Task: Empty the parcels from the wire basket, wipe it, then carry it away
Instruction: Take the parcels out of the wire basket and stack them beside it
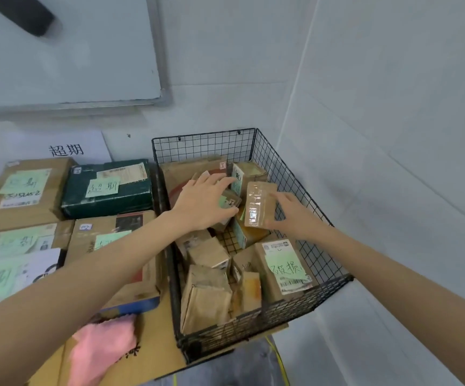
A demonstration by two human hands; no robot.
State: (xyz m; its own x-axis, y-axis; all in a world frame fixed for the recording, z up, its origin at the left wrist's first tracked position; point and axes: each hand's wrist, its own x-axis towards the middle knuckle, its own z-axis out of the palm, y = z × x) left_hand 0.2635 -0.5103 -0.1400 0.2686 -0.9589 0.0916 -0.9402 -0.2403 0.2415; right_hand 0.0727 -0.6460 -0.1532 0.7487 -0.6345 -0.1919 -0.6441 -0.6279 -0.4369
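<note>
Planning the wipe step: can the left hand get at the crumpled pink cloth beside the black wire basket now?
Likely yes. The pink cloth lies uncovered outside the black wire basket, with nothing on top. The left hand grips a small brown parcel inside, so it must let go and withdraw first.

L grip (203, 201) on small parcel (229, 203) in wire basket (203, 148); R grip (292, 215) holds taped parcel (257, 204).

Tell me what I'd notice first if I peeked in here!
A black wire basket crammed with brown parcels sits in the corner, right of centre. The left hand grips a small parcel inside it, and the right hand holds a taped parcel. Left of the basket lie bigger boxes with green notes, and a pink cloth lies nearer.
</note>
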